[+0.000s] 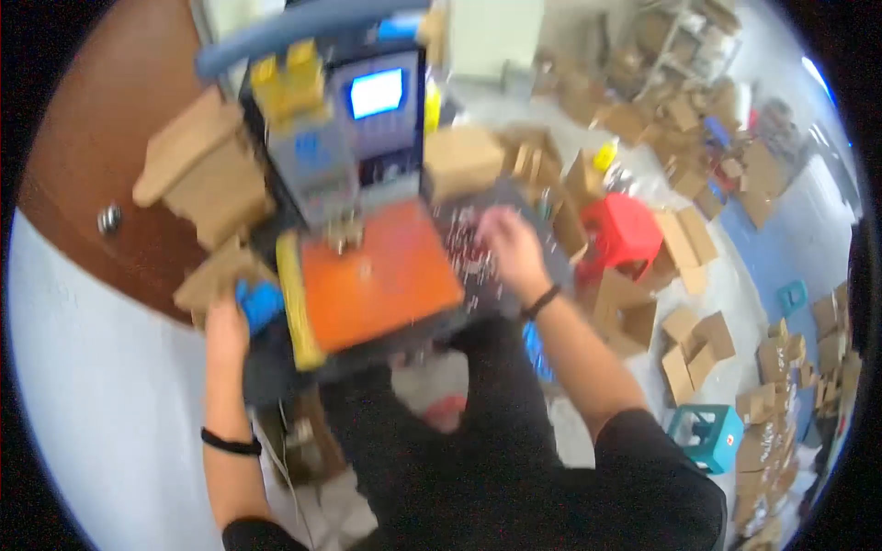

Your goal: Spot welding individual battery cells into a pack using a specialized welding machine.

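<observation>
At the left edge of the dark worktable my left hand is closed against a crumpled-looking blue object, too blurred to name further. My right hand is over the right side of the table, its fingers drawn together; whatever is in them is too small or smeared to make out. Small pale and reddish pieces lie scattered beside and below it. Between the hands lies an orange board with a yellow strip along its left side. A small metal fixture sits at the board's far edge.
Behind the board stands a machine with a lit screen and a yellow part on top. Cardboard boxes stand at the left. A red stool, a teal stool and open cartons occupy the floor at right.
</observation>
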Motion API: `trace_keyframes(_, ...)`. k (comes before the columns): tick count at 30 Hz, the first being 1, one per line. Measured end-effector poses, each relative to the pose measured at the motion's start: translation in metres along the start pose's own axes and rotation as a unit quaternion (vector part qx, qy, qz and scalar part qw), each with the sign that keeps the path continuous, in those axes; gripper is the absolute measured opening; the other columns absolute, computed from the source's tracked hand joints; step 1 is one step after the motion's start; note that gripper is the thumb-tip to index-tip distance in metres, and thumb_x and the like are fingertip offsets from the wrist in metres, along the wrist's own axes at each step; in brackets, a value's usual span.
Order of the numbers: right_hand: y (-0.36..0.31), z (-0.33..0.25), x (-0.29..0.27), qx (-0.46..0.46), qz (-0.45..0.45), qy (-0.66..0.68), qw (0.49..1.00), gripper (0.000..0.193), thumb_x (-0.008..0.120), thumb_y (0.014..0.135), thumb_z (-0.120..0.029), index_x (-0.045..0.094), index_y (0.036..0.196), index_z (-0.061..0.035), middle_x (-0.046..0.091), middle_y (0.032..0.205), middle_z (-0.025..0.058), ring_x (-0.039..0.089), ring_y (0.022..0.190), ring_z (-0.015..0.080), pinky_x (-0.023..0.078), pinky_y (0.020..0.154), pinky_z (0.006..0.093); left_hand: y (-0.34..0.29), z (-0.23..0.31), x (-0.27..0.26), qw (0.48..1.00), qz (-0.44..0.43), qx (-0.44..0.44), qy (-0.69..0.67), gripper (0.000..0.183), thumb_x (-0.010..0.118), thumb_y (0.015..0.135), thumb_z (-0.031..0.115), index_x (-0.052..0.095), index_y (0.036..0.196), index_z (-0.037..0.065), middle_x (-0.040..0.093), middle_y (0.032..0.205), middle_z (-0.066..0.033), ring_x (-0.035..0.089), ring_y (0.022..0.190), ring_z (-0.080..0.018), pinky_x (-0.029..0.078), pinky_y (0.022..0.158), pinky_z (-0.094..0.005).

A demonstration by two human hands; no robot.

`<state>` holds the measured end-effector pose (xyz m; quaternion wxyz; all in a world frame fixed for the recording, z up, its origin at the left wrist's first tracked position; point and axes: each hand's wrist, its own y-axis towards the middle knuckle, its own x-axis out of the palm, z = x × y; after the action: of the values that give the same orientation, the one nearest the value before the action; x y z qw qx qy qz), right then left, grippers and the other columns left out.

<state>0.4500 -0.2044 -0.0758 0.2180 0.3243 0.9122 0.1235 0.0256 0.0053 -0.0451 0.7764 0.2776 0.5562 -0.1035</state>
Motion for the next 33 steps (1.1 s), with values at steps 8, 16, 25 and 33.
trace_keyframes(8,-0.019,-0.046,0.013,0.034,-0.018,0.181,0.983,0.011,0.058,0.095,-0.009,0.061,0.100,0.0005,0.065,0.085,0.0022,0.060,0.078,0.0080,0.048,0.071,0.0223,-0.045,0.067,-0.036,0.931,0.062,-0.141,-0.332,0.024,0.061,0.092,0.007,0.056,0.114,0.000,0.062,0.103,-0.0108,0.062,0.094,-0.0170,0.048,0.085,-0.0291)
trace_keyframes(16,-0.038,-0.071,0.036,0.050,-0.091,0.187,0.977,0.009,0.061,0.091,-0.008,0.062,0.095,-0.0003,0.060,0.082,-0.0025,0.052,0.072,0.0043,0.043,0.064,0.0201,-0.046,0.157,-0.008,0.912,-0.059,-0.056,-0.403,0.031,0.068,0.087,0.009,0.059,0.115,-0.002,0.067,0.102,-0.0069,0.062,0.095,-0.0136,0.048,0.085,-0.0274)
trace_keyframes(25,-0.038,-0.043,0.050,-0.030,-0.029,0.123,0.992,0.008,0.062,0.089,-0.001,0.060,0.096,0.0011,0.060,0.087,0.0009,0.055,0.075,0.0068,0.044,0.066,0.0205,-0.010,0.176,0.043,0.894,-0.041,-0.025,-0.445,0.029,0.067,0.085,0.007,0.062,0.111,-0.003,0.069,0.093,-0.0112,0.066,0.087,-0.0171,0.051,0.079,-0.0293)
trace_keyframes(33,-0.046,-0.037,0.061,-0.033,-0.006,0.129,0.991,0.009,0.061,0.088,0.001,0.059,0.097,0.0029,0.061,0.089,0.0033,0.056,0.078,0.0090,0.045,0.071,0.0216,-0.001,0.179,0.046,0.854,-0.023,-0.088,-0.512,0.027,0.068,0.085,0.007,0.063,0.109,-0.003,0.070,0.093,-0.0108,0.065,0.082,-0.0130,0.051,0.077,-0.0263)
